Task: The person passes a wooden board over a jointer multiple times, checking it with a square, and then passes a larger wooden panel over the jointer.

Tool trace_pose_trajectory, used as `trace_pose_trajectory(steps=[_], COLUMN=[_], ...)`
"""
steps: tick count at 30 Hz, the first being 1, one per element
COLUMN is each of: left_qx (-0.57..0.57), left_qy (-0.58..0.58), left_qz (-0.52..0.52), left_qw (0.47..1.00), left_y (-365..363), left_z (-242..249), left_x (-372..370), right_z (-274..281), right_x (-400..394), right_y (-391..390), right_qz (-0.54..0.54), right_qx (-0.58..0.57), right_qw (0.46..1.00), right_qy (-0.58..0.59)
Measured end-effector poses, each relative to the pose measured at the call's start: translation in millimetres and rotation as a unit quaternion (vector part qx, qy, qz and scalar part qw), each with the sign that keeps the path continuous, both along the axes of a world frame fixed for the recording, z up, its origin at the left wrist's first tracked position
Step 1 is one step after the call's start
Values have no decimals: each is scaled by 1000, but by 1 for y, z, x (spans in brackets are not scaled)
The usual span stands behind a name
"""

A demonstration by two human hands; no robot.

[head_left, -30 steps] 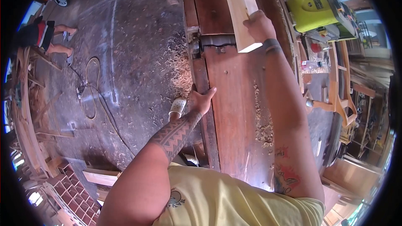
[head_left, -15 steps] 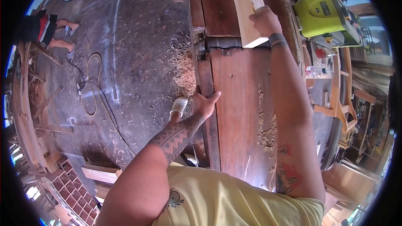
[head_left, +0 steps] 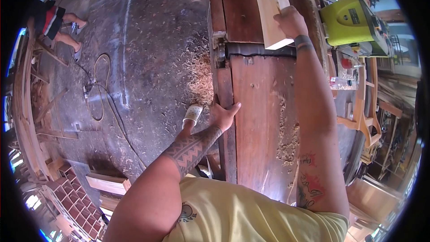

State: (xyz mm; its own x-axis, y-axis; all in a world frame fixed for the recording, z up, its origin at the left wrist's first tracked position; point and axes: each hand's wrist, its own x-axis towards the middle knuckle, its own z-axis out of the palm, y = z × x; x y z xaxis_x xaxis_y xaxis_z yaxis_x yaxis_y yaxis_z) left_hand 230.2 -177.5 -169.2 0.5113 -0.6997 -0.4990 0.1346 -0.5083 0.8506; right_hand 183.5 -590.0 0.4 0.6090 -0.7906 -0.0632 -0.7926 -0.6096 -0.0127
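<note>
My right hand (head_left: 292, 21) is wrapped over the right side of a long pale wooden board (head_left: 271, 6), close to the board's near end. That end lies over a dark slot (head_left: 251, 50) crossing a reddish-brown wooden bed (head_left: 260, 94), which resembles a jointer table. At the bed's left edge, my left hand (head_left: 222, 115) grips the wooden side rail (head_left: 227, 92), thumb on top and fingers down the outer side, partly hidden. Wood shavings (head_left: 286, 139) lie on the near part of the bed, beside my right forearm.
Curly shavings (head_left: 199, 78) heap on the floor left of the bed, near my white clog (head_left: 192, 113). A cord (head_left: 114, 107) loops across the floor. A yellow-green machine (head_left: 347, 20) and a plastic bottle (head_left: 341, 82) are at right. Another person's legs (head_left: 67, 31) show far left.
The board and my right hand have slid slightly away from me over the slot. My left hand keeps its hold on the rail. The view has shifted slightly, and the other person's legs have moved.
</note>
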Motion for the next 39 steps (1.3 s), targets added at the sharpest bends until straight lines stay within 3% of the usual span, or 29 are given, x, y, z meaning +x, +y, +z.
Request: trace_pose_trajectory(steps=[6, 9, 10, 12, 15, 18, 19, 21, 22, 23, 24, 28, 29, 31, 32, 36, 39], left_qx=[-22, -47, -48, -35, -28, -42, 6, -22, 5, 8, 10, 11, 31, 113, 158, 9, -104], left_qy=[-11, -7, -4, 13, -18, -80, -66, -64, -58, -63, -69, -41, -57, 16, 112, 413, 535], left_qz=[-15, -25, -31, -48, -43, -42, -54, -51, -58, -61, -62, -70, -145, -287, -369, -496, -514], left_qw=[1000, 999, 998, 998, 998, 995, 996, 996, 997, 996, 996, 997, 987, 951, 909, 763, 662], left_y=[1, 3, 3, 4, 3, 1, 3, 2, 3, 4, 4, 5, 3, 12, 11, 88, 145], left_z=[-13, -22, -21, -15, 2, 8, 7, -16, 0, 5, 4, 8, -26, 23, -19, 167, 202], left_x=[0, 0, 1, 3, 8, 9, 8, 1, 7, 9, 9, 20, 23, 72, 74, 133, 126], right_z=[-17, -8, -4, 3, 1, -3, 1, 38, 34, 48, 75, 129, 140, 156, 162, 195, 217], right_x=[17, 20, 26, 34, 34, 28, 25, 31, 21, 16, 21, -10, -17, -35, -45, -77, -99], right_y=[-27, -40, -37, -30, -32, -10, 5, 59, 75, 105, 143, 247, 271, 316, 336, 402, 445], right_qz=[-56, 130, 23, -192, -168, -133, -134, -198, -221, -211, -209, -242, -258, -247, -243, -216, -302], right_qx=[-9, -95, -11, 151, 116, 73, 73, 178, 269, 290, 374, 437, 435, 449, 456, 503, 527], right_qw=[994, 981, 1000, 955, 973, 980, 976, 940, 886, 870, 779, 708, 696, 690, 685, 649, 471], right_qy=[-90, 106, 14, -169, -105, -132, -157, -215, -307, -339, -458, -500, -510, -511, -514, -528, -639])
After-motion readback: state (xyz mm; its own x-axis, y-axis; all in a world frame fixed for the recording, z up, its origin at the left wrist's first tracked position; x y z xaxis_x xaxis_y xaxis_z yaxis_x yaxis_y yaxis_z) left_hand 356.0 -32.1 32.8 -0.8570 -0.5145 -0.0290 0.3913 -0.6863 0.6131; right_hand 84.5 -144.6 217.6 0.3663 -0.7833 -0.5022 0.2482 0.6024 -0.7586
